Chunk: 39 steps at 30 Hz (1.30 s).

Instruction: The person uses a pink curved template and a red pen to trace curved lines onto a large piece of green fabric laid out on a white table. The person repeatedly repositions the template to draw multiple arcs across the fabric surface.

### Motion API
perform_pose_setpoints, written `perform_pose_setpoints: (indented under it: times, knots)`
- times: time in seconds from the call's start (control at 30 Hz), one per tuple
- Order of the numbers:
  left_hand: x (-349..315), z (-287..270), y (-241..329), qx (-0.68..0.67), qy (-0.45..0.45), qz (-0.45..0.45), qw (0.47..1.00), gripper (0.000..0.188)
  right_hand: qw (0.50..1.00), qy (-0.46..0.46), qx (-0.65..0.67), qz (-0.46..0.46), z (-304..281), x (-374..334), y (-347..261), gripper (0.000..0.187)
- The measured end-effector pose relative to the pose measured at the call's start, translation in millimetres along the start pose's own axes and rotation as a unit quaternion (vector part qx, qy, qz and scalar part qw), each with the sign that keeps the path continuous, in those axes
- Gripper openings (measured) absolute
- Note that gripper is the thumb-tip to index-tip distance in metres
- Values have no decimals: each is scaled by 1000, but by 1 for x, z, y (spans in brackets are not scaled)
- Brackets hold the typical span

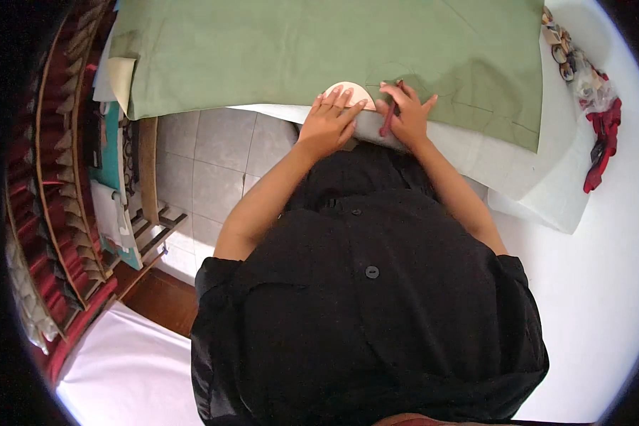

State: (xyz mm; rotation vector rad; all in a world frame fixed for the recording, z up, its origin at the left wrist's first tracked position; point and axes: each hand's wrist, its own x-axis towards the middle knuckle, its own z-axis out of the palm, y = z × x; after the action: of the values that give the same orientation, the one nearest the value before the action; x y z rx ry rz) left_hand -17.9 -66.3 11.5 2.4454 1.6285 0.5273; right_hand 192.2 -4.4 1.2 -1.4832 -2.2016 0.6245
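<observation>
Green fabric (277,50) lies spread over the work surface, with thin drawn lines and curves on its right part. A pale rounded card template (360,93) rests at the fabric's near edge. My left hand (326,124) lies over it, fingers stretched out and pressing it flat. Just to the right, my right hand (409,121) is closed around a dark red pencil (385,129), beside the template's right end. The pencil's tip is hard to make out.
White cloth (468,145) hangs from under the fabric's near edge. At the far right are several rolls (562,53), a clear plastic bag (595,89) and a red-and-black cloth (605,142). To the left stand a wooden frame (149,170) and grey floor tiles (213,145).
</observation>
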Motion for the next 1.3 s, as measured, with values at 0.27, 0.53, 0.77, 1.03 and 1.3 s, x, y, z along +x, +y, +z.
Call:
perform_pose_setpoints:
  times: [0.27,0.53,0.77,1.03,1.3]
  knots:
    - [2,3,3,-22,17,-15,1000,49,941,70,330,-37,-11,48,-29,28]
    - [2,2,0,-27,6,-10,1000,56,927,45,372,36,20,69,-18,19]
    - [2,6,-2,-27,5,-14,1000,59,958,-6,286,19,26,63,-18,20]
    - [1,4,-1,-34,5,-20,999,62,966,1,260,4,33,63,-16,18]
    - [0,6,0,-25,4,-31,999,61,965,-2,262,6,33,63,-17,19]
